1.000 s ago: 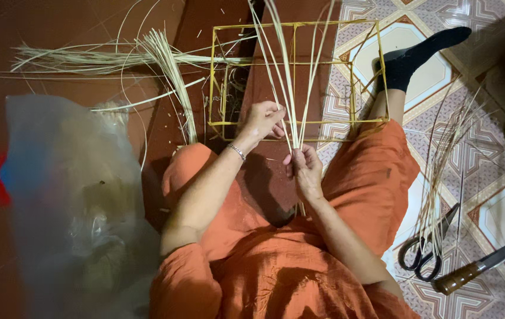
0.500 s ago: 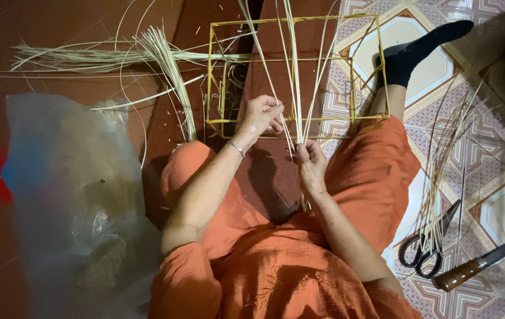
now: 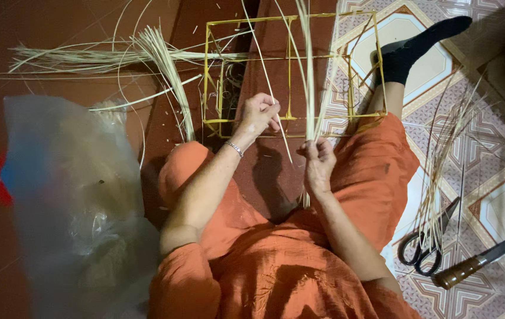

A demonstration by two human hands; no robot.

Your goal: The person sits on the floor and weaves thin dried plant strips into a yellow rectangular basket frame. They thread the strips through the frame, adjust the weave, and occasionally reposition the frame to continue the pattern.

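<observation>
At the far left, a crumpled clear plastic bag [image 3: 69,207] lies on the dark red floor [image 3: 39,35], with a blurred red and blue patch showing at its left edge. Above it and to the right, a loose bundle of pale reed strips [image 3: 146,56] fans out across the floor, its ends reaching toward a yellow wire frame [image 3: 291,68], box-shaped and open, which stands on the floor between the person's legs. The left hand [image 3: 259,113] is closed in front of the near edge of the frame, pinching a single thin strip [image 3: 264,77] that runs up and to the left across the frame; a thin bracelet [image 3: 234,148] circles that wrist. Just to the right, the right hand [image 3: 318,158] is closed around a small sheaf of upright strips [image 3: 308,65], which rise past the frame's top edge and also hang below the hand. The person wears orange clothing [image 3: 276,272], and a foot in a black sock [image 3: 412,47] rests on the patterned tile floor [image 3: 489,136] beside the frame's right side. Further right, another bunch of long thin strips [image 3: 447,147] lies across the tiles, its lower ends near a pair of black-handled scissors [image 3: 426,245]. Just right of the scissors lies a knife with a brown wooden handle [image 3: 477,263].
</observation>
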